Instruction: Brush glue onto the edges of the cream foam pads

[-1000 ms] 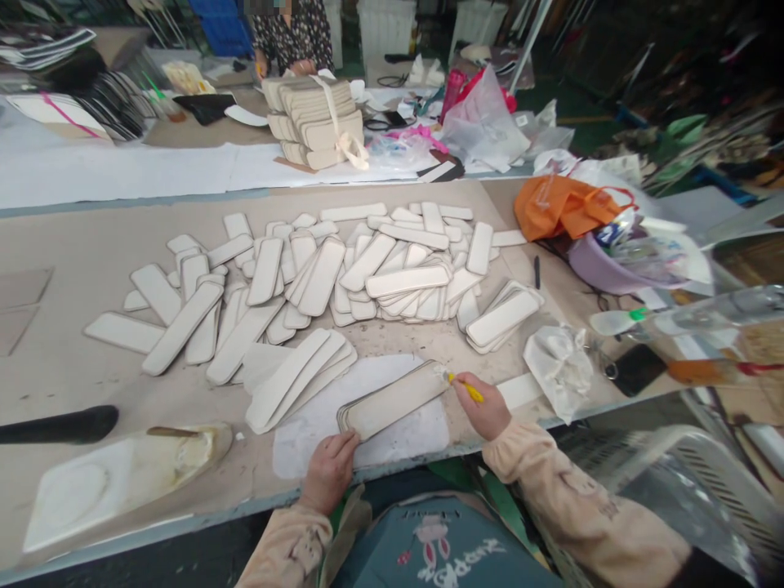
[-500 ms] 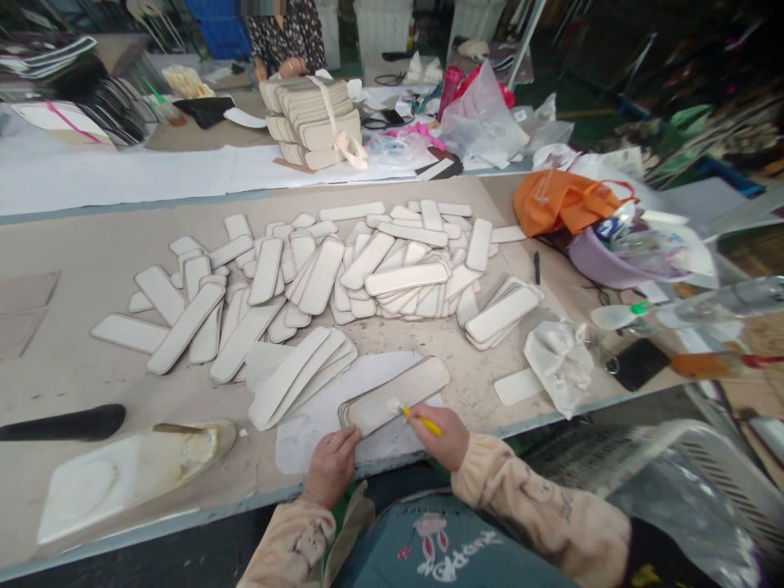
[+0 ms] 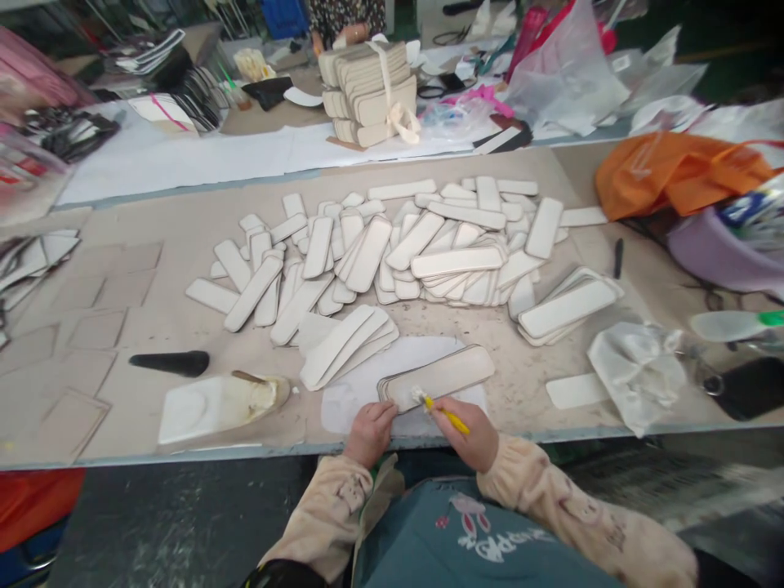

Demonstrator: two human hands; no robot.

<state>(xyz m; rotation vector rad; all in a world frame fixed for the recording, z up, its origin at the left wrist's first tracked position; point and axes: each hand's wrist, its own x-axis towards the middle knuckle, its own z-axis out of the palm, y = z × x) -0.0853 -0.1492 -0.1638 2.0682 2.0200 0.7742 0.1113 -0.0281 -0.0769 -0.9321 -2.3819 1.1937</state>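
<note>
My right hand (image 3: pixel 469 429) is closed on a small yellow-handled brush (image 3: pixel 442 411), whose white tip touches the near left end of a stack of long beige rounded strips (image 3: pixel 438 376). My left hand (image 3: pixel 369 430) presses its fingers down on the left end of that same stack. The stack lies on a white sheet (image 3: pixel 367 388) at the table's near edge. A big heap of similar white strips (image 3: pixel 422 253) spreads across the table beyond it.
A white glue tray (image 3: pixel 211 403) and a black flat piece (image 3: pixel 168 362) lie to the left. A crumpled plastic bag (image 3: pixel 637 371), an orange bag (image 3: pixel 674 167) and a purple basin (image 3: pixel 719 253) sit to the right. A tied bundle of strips (image 3: pixel 371 94) stands far back, near another person.
My right hand drew the brush from the stack's far right end back to its near left end. The view shifted left, showing more of the table's left side.
</note>
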